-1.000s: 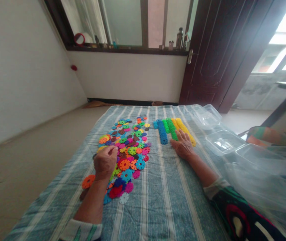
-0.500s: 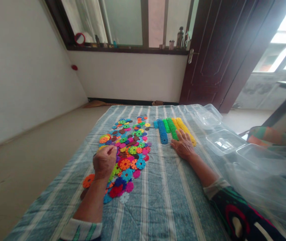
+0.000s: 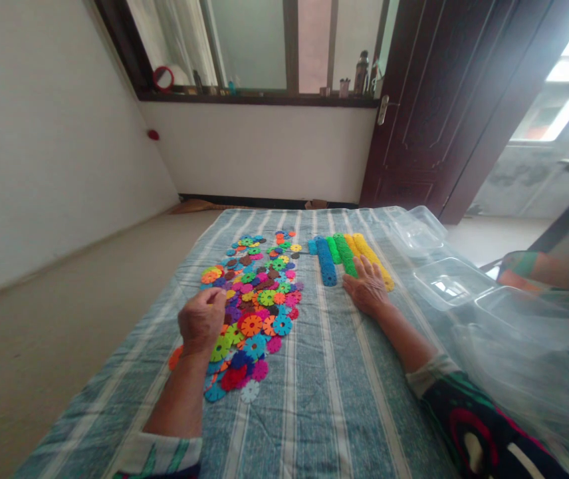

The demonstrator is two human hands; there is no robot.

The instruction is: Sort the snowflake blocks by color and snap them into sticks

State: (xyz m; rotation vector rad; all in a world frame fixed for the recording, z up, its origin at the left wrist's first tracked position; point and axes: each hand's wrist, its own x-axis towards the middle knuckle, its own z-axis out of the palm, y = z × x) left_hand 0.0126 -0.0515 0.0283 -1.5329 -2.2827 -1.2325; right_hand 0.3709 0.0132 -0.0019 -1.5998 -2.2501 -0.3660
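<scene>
A spread of flat, many-coloured plastic snowflake discs (image 3: 257,293) lies on a blue striped cloth (image 3: 324,392). My left hand (image 3: 201,321) rests curled at the pile's near left edge, fingers pinched together; what they hold, if anything, is hidden. To the right lie stacked rolls of discs sorted by colour: blue (image 3: 325,261), green (image 3: 345,253) and yellow (image 3: 374,261). My right hand (image 3: 368,288) lies flat and open on the cloth, its fingertips touching the near ends of the green and yellow rolls.
Clear plastic tubs (image 3: 448,283) and lids sit along the cloth's right side. A dark wooden door (image 3: 444,100) stands behind, with a window sill (image 3: 264,98) holding bottles. Bare floor (image 3: 65,293) lies to the left. A patterned bundle (image 3: 538,269) shows at far right.
My left hand has slid a little left and toward me along the pile's edge. The view has shifted slightly. My right hand stays in place.
</scene>
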